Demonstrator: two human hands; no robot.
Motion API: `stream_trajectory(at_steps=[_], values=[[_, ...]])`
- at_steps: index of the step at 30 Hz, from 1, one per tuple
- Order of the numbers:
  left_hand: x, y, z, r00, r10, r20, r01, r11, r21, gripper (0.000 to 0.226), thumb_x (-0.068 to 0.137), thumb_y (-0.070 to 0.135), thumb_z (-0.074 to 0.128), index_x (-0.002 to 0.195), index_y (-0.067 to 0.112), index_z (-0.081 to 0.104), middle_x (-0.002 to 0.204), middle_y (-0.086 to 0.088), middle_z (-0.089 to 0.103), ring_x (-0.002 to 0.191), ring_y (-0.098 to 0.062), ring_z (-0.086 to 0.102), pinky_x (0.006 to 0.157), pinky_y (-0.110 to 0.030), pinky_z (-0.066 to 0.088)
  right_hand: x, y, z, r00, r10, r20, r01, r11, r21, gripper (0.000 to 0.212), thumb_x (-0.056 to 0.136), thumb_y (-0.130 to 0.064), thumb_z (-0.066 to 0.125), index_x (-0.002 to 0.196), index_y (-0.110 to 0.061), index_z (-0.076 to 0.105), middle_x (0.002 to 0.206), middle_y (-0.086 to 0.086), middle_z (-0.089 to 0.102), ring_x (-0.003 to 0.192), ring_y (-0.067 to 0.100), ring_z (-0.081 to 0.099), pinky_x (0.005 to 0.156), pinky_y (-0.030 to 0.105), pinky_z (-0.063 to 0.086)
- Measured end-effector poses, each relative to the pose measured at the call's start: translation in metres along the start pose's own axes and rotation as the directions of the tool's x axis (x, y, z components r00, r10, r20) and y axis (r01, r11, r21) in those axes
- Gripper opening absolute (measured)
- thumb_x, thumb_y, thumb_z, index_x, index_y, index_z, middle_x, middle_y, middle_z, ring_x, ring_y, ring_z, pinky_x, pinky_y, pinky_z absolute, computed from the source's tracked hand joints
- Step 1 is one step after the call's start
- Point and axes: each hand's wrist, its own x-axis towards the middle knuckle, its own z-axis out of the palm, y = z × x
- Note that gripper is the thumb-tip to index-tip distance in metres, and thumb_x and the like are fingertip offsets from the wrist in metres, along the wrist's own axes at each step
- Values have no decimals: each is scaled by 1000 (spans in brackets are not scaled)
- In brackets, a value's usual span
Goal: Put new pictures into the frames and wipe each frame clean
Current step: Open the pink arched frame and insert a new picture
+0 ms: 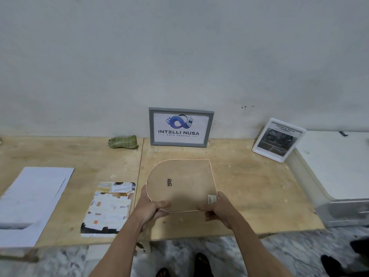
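Arch-shaped frame [182, 184], back side up with its brown board and small metal hanger showing, sits at the centre of the counter [249, 186], and I hold its near edge with both hands: my left hand [152, 204] grips the rounded corner at 7 o'clock, my right hand [216, 206] pinches the corner at 5 o'clock by a small sticker. By my reckoning this one is not yet opened, so its picture swap and wipe are left. At 12 o'clock a grey frame [181, 126] with a logo print leans on the wall, and at 2 o'clock a white frame [278, 139] with a dark print leans too; both look filled, though whether wiped I cannot tell. A loose printed picture [108, 208] lies at 9 o'clock, white sheets [34, 200] farther left, and a folded green cloth [123, 141] waits at 11 o'clock. Nothing blocks my reach.
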Motion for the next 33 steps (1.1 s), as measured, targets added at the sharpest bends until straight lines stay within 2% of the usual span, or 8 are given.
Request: stream_trajectory(at_steps=[5,8,10,14,23,28,31,33], values=[[-9,7,1,998,61,-28,-59,997,49,86,69,-21,75,137,18,42,127,-13,62,102,-35,68,69,-51,62,-10,-6,-1,1000,-28,-4,27,993,-111,43,70,-9,82,104,-5,57,75,11,59,54,22,52,55,37,54],[-16,15,1,998,29,61,-35,994,102,80,72,-20,73,134,23,45,125,-10,62,103,-35,68,74,-56,61,-6,-17,-14,997,-7,-73,10,999,41,39,82,-39,72,109,-11,63,95,8,73,81,25,70,74,38,57],[-24,20,3,990,-19,139,0,991,135,67,77,-15,73,127,25,52,120,-11,67,99,-37,70,70,-51,61,3,-25,-24,971,-27,-237,90,961,260,37,88,-37,65,109,-6,65,99,12,74,91,31,71,86,45,55],[-26,32,5,999,33,-7,-30,974,226,23,90,27,72,106,11,73,99,-7,78,84,-25,69,75,-33,52,-3,-38,-29,942,-102,-319,182,956,231,26,90,-26,64,101,-3,67,97,14,74,89,30,70,83,40,54],[-48,27,32,979,139,-150,-114,980,166,14,91,13,69,98,2,75,98,-22,76,81,-31,69,73,-36,56,-46,-42,-36,926,-257,-277,321,922,216,21,89,-27,64,92,-7,69,90,11,75,86,31,71,82,45,55],[-60,54,50,956,160,-244,-55,921,386,59,93,52,60,131,8,57,124,-13,64,104,-29,62,88,-40,51,-82,-77,-5,652,-681,-334,697,712,-91,25,89,-27,64,75,-7,58,70,13,57,65,13,49,63,31,39],[-79,81,59,998,4,-65,-2,1000,30,76,88,70,53,122,3,56,103,-15,69,89,-32,70,74,-42,60,-96,-83,32,317,-946,-70,806,307,-506,11,88,-23,64,82,-14,65,72,0,60,68,16,53,61,29,41],[-90,94,62,998,64,-14,-64,997,-40,67,90,64,56,110,1,66,89,-16,72,76,-28,71,62,-36,59,-99,-76,51,120,-971,207,722,-58,-689,8,83,-21,61,81,-14,64,75,1,58,71,21,53,60,32,43]])
